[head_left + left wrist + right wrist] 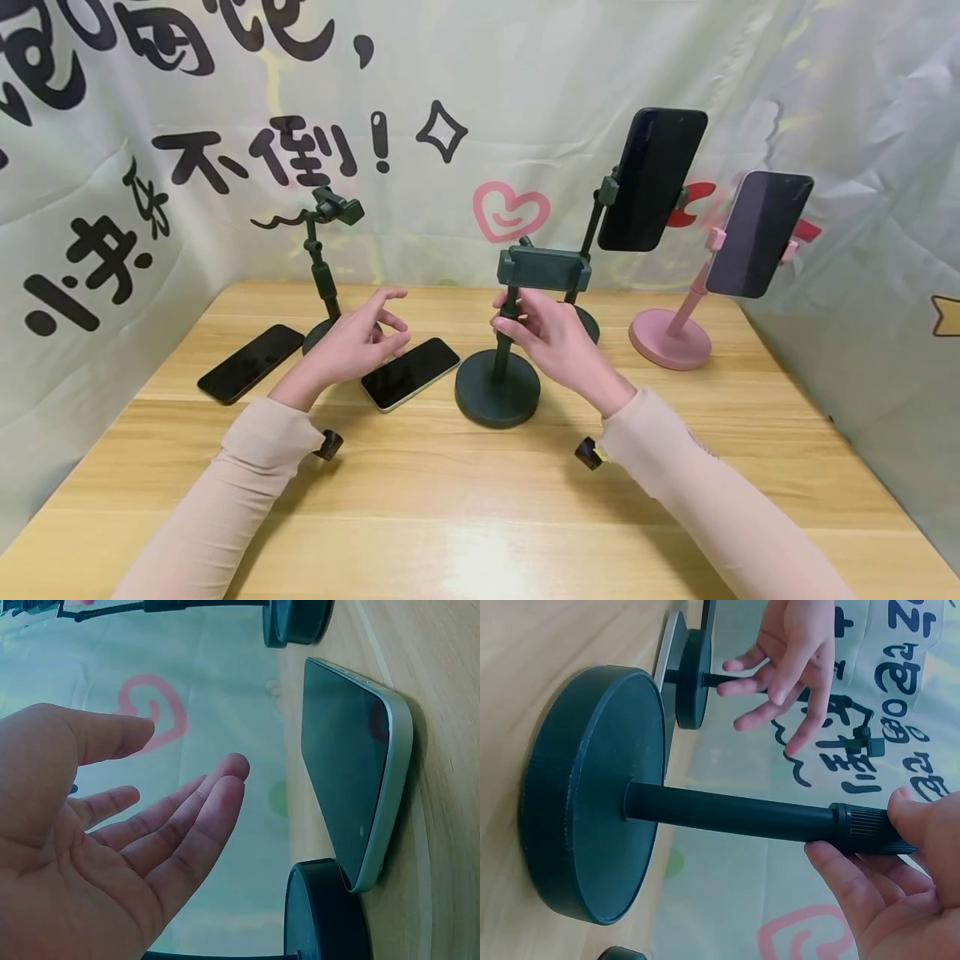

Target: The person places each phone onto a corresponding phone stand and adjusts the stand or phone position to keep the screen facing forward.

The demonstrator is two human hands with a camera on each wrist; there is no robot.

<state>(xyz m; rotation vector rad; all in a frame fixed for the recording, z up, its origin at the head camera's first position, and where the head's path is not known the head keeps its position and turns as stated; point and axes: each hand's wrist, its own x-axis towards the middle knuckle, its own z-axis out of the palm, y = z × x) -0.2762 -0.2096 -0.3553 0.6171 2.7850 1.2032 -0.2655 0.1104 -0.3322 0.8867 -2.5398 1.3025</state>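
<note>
My right hand (558,340) pinches the upright of a dark green phone stand (498,398), its thumb and fingers at the ribbed collar (859,828). The stand's round base is on the table, and its clamp (543,270) at the top holds no phone. Over the table to the left, my left hand (351,346) has nothing in it, its fingers loosely spread. A phone with a light edge (349,769) lies screen up close by that hand. Behind the left hand stands a second green stand (324,279), its base partly hidden and its clamp without a phone.
On the far left lies a dark phone (251,363). At the back right, another green stand bears an upright black phone (652,179). A pink stand (671,338) holds a further phone (759,233). A printed cloth (420,225) hangs behind the wooden table (420,500).
</note>
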